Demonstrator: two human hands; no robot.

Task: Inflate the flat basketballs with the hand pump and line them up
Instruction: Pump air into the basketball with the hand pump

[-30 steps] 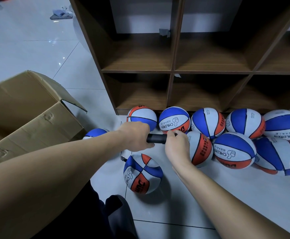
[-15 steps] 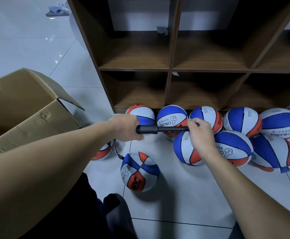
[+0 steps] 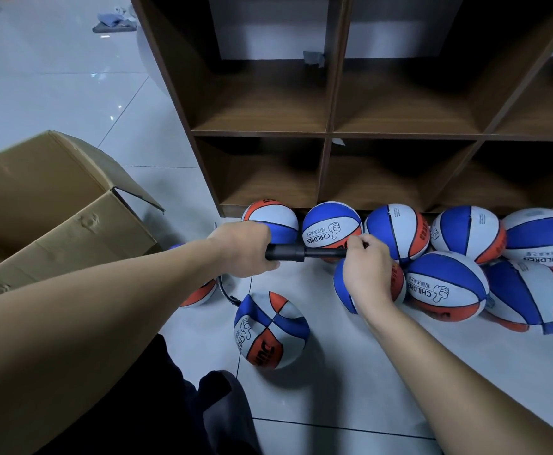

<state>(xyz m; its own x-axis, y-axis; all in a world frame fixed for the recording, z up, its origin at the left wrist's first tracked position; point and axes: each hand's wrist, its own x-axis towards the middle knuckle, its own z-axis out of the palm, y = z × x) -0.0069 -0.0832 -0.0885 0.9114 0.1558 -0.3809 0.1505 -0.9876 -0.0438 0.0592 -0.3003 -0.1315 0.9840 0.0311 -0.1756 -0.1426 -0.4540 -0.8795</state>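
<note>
My left hand grips the barrel of a black hand pump, held level above the floor. My right hand grips the pump's handle end, with a short length of rod showing between the two hands. A thin black hose runs down from the pump to a blue, white and orange basketball lying alone on the tiles in front of me. Several more basketballs of the same colours lie in two loose rows along the foot of the shelf, some creased and soft.
A brown wooden cubby shelf with open compartments stands behind the balls. An open cardboard box sits at the left, with another ball half hidden beside it under my left arm. My dark-clothed knee is at the bottom.
My right hand pulled the handle out to the right, then pushed it back in, so the exposed rod is shorter than half a second ago. My left hand stayed on the barrel.
</note>
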